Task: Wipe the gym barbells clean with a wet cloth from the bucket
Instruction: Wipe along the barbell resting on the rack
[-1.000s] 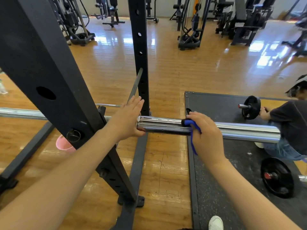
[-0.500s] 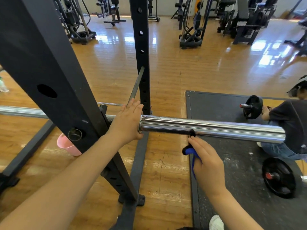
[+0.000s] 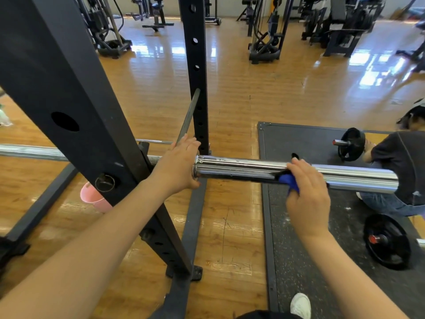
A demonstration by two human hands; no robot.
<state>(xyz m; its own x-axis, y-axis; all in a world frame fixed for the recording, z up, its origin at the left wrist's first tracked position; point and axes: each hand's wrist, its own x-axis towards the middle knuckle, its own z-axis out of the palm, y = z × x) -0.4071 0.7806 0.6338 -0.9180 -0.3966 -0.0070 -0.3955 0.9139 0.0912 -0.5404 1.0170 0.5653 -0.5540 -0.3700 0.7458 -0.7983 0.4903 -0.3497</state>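
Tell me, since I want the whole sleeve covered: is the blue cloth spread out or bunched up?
Bunched up. The blue cloth shows only as a small wad gripped in the right hand against the chrome barbell sleeve.

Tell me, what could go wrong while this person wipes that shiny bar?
The blue cloth is bunched small in the right hand, so parts of the barbell sleeve may be missed. The left hand sits at the sleeve's collar beside the rack upright; fingers could get pinched if the bar rolls.
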